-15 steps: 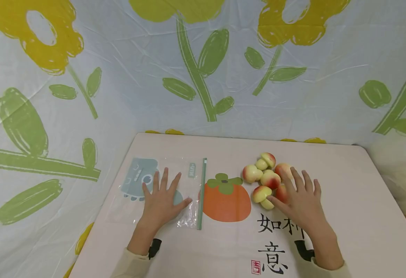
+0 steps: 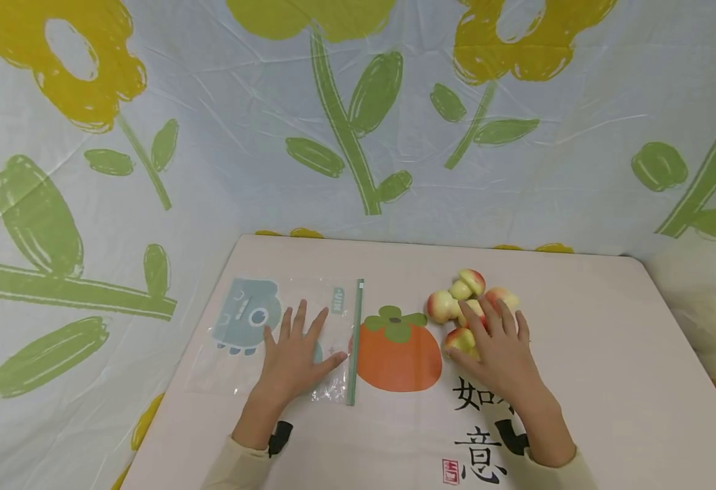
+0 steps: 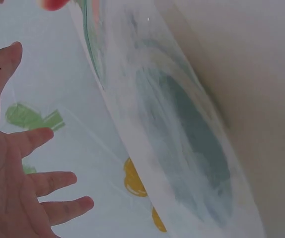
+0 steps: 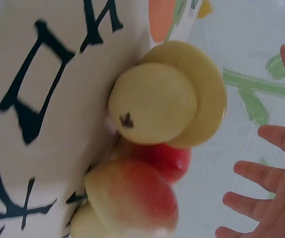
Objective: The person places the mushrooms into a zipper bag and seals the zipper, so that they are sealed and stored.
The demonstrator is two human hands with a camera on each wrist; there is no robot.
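My left hand (image 2: 293,361) hovers with spread fingers over a clear zip bag (image 2: 297,289) that has a blue cartoon print and a green zip edge. In the left wrist view the bag (image 3: 182,139) lies flat below, with a gap between it and the hand (image 3: 8,188). On the right, several yellow-and-red toy mushrooms (image 2: 440,306) sit in a cluster. Above them is my right hand (image 2: 505,361), fingers spread, hiding some of them. A mushroom (image 4: 152,104) shows stem end first in the right wrist view, apart from the fingers (image 4: 261,178).
The pale table mat (image 2: 609,354) carries a printed orange persimmon (image 2: 397,357) between bag and mushrooms, and black characters (image 2: 480,456) nearer the person. Behind and to the left hangs a flower-patterned cloth (image 2: 223,136).
My right hand has moved left, further over the mushrooms, covering more of them. The left hand has shifted slightly right above the bag. Bag and mushrooms stay in place.
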